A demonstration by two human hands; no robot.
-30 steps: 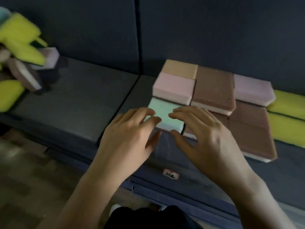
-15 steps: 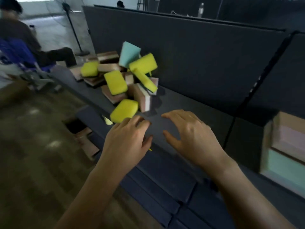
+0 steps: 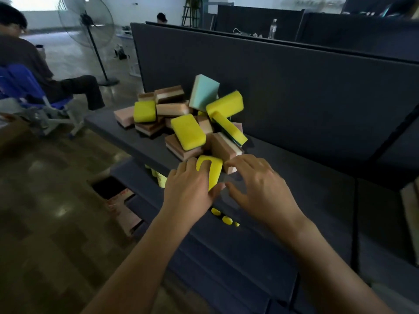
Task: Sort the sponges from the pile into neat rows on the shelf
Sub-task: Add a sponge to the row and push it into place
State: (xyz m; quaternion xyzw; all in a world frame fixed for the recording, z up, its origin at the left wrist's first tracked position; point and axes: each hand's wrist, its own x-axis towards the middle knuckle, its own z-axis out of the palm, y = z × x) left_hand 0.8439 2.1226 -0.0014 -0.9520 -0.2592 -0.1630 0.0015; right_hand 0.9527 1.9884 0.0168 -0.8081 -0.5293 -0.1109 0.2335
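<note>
A loose pile of sponges (image 3: 188, 130) lies on the dark shelf (image 3: 306, 182), against the back panel: yellow, brown-and-pink, and one teal sponge (image 3: 204, 92) standing on end. My left hand (image 3: 188, 189) grips the yellow sponge (image 3: 214, 171) at the pile's near edge, fingers over its top and thumb at its near side. My right hand (image 3: 256, 184) hovers just right of it with spread fingers, the fingertips close to a brown-and-pink sponge (image 3: 223, 147); it holds nothing. The sorted rows are out of view.
A dark divider panel (image 3: 294, 87) backs the shelf. Lower shelf tiers (image 3: 226, 257) step down toward me, with small yellow pieces (image 3: 224, 219) showing below. A person sits on a blue chair (image 3: 27, 87) at left beside a standing fan (image 3: 90, 30). Wooden floor lies left.
My view swung left from the sorted rows to the pile. Both hands travelled to the pile, and my left hand took hold of the front yellow sponge.
</note>
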